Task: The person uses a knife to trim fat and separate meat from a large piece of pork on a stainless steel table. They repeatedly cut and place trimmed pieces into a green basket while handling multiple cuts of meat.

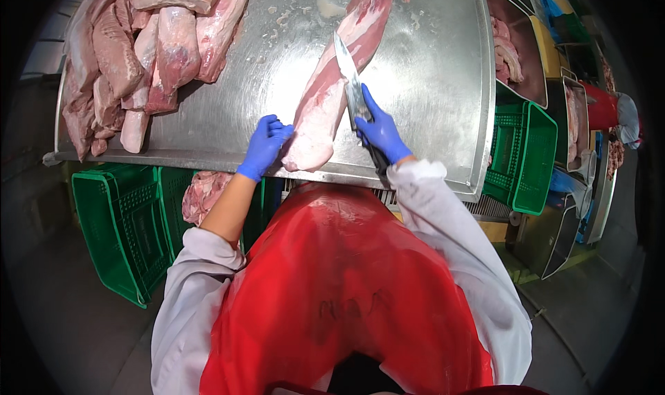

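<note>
While the R hand (377, 130) has the knife (348, 69), fingers closed round its black handle and the index stretched out toward the blade, the L hand (266, 146) is at the near end of the long piece of meat (320, 111), L side. L fingers are curled in, tips close to the edge of the meat; can't tell if they've got hold of any of it. Both hands in blue gloves.

Long piece lies on the metal table (433, 118), approx. mid, running from the near edge up & slightly R, pale fat at the near end, darker pink further up. Blade points away from the person, slanting a bit L across the meat; can't tell if it's touching.

Pile of meat (138, 56) on the table's far L, well apart from the long piece. Below the table, L side: green crate (114, 218), w/ pinkish meat (202, 195) showing just R of it. R of the table: another green crate (533, 156) & a metal bin (532, 66) w/ more meat. Person wears a red apron (339, 263) over white sleeves (450, 215). Co-worker in red (600, 108), far R, partly hidden.
</note>
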{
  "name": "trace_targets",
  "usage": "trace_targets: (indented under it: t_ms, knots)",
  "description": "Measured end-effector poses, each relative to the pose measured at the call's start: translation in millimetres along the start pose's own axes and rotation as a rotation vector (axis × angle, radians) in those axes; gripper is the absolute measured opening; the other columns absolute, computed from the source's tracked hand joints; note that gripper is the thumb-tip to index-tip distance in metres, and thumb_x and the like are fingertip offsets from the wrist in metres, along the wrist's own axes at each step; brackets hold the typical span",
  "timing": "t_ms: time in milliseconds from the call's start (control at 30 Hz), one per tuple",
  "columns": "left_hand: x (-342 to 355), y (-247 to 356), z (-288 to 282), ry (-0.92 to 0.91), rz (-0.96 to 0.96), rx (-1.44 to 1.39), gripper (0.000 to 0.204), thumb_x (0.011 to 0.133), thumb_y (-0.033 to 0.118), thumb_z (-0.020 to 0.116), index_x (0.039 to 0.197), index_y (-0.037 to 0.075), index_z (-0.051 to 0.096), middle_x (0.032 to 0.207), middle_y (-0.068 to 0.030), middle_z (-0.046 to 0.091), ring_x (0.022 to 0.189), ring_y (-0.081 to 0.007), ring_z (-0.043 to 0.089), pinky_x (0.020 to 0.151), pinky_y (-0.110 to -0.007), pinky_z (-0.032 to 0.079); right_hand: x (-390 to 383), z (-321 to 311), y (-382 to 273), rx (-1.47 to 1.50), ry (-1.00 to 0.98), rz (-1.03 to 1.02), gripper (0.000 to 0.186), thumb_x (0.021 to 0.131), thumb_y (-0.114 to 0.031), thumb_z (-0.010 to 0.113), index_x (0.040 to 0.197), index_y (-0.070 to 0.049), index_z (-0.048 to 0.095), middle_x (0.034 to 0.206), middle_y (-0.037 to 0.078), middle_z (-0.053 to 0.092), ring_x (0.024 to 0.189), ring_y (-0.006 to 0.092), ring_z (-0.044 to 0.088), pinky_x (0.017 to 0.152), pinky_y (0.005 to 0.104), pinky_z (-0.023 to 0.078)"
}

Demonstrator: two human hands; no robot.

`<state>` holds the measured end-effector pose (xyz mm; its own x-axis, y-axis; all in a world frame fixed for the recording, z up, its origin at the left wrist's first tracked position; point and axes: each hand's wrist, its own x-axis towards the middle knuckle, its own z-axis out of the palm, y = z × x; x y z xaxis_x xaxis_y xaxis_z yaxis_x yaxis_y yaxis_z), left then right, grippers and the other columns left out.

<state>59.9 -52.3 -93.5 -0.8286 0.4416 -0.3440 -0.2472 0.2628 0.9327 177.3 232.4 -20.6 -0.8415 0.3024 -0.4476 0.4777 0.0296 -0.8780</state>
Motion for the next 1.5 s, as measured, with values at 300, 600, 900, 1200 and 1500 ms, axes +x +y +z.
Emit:
trace_targets:
  t_ms: [300,600,900,1200,1500]
  knots:
    - [26.0,61.8,-8.4,0.188,0.234,0.054,0.029,0.091,0.012,0.070,0.113,0.001,0.055,0.089,-0.0079,0.063,0.071,-0.0087,0.061,0.061,-0.023,0.051,-12.5,-28.4,22.0,-0.160,0.182,-0.114,0.081,0.090,-0.008,0.066,0.158,-0.030,0.026,0.104,0.009,0.069,0.081,0.0120,0.061,0.079,0.0279,0.052]
    - [100.7,104.0,161.8,0.196,0.271,1.026,0.023,0.083,0.023,0.066,0.093,0.002,0.067,0.094,-0.0205,0.070,0.089,-0.0391,0.069,0.081,-0.045,0.054,25.0,-73.4,-1.9,-0.035,0.230,-0.112,0.083,0.092,-0.004,0.061,0.158,-0.034,0.022,0.080,0.006,0.067,0.061,0.0098,0.060,0.057,0.0272,0.052]
    - [105.1,96.1,138.0,0.290,0.048,0.648,0.024,0.078,0.024,0.068,0.078,0.001,0.069,0.080,-0.0217,0.070,0.077,-0.0359,0.068,0.075,-0.041,0.054,70.8,-55.3,-6.3,0.024,-0.045,-0.233,0.079,0.093,-0.014,0.059,0.158,-0.036,0.020,0.075,0.008,0.066,0.057,0.0143,0.062,0.059,0.0307,0.055]
    - [97.2,85.1,134.6,0.342,0.046,0.631,0.024,0.078,0.025,0.072,0.075,0.001,0.069,0.075,-0.0218,0.068,0.070,-0.0352,0.067,0.068,-0.042,0.052,50.5,-71.7,-16.5,-0.209,-0.438,-0.091,0.075,0.093,-0.017,0.055,0.158,-0.035,0.022,0.071,0.006,0.063,0.059,0.0131,0.060,0.056,0.0304,0.053]
    - [85.3,102.1,121.4,0.288,0.009,0.290,0.020,0.082,0.015,0.066,0.070,-0.001,0.064,0.064,-0.0102,0.065,0.059,-0.0164,0.059,0.057,-0.033,0.047,51.9,-64.0,-22.1,-0.154,-0.515,-0.161,0.074,0.094,-0.015,0.052,0.157,-0.037,0.021,0.071,0.005,0.059,0.051,0.0126,0.054,0.048,0.0299,0.049]
